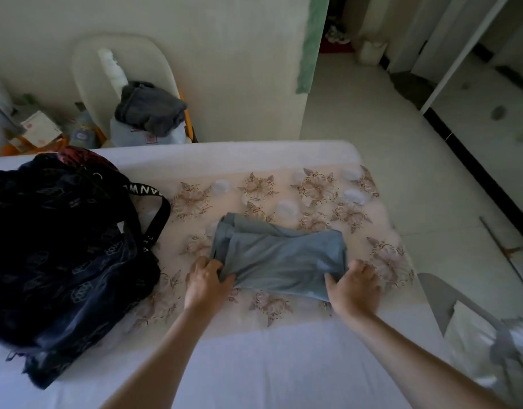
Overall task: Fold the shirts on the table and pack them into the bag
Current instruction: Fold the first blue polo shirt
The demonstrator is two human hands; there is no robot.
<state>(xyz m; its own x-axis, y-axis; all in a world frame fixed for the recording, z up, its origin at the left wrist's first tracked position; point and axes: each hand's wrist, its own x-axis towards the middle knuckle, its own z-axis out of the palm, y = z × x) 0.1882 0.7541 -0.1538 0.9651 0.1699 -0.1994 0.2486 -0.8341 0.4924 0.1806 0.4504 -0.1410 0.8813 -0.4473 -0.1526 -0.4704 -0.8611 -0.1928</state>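
A light blue shirt (279, 255), folded into a compact rectangle, lies in the middle of the table (254, 364) on a floral cloth (319, 187). My left hand (205, 283) grips its near left corner, fingers curled under the fabric and thumb on top. My right hand (354, 287) grips the near right corner the same way. A large dark blue patterned bag (62, 255) with a black lettered strap (157, 219) sits slumped on the table's left side, a short way from the shirt.
Behind the table a white chair (112, 69) holds a grey garment (149, 109) and a pale bundle. Boxes and bottles crowd the far left corner. Tiled floor runs along the table's right edge. A grey chair (449, 305) with white cloth stands at the near right.
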